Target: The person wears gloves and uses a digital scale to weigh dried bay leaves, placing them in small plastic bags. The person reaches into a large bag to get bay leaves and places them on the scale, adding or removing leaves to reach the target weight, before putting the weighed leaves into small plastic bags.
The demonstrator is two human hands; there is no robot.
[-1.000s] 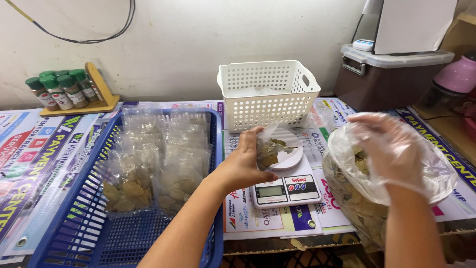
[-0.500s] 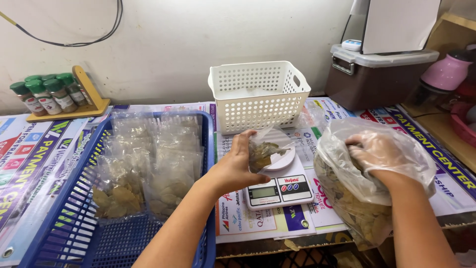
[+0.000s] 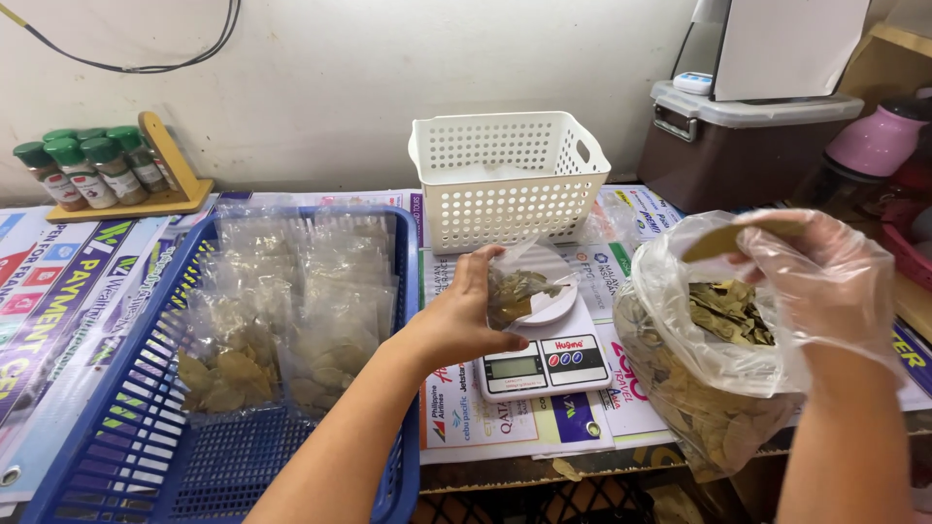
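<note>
Small pouch, clear and partly filled with dried leaves, is held over the white pan of the scale near the table's front edge. It is gripped at its near side by the left hand, bare, with fingers and thumb closed on the plastic. A single dried leaf is pinched between the fingertips of the right hand, which is covered by a loose clear glove and raised above the open mouth of the large bag. This bag, clear and heavily filled with dried leaves, is seen just right of the scale, sagging over the table edge. Behind the scale a white perforated basket is placed. To the left, a blue tray is shown holding rows of filled pouches. At far left, against the wall, spice jars with green caps are kept on a tilted wooden rack. At right rear, a brown bin with a grey lid and a pink kettle are visible. The table is covered with printed sheets.
</note>
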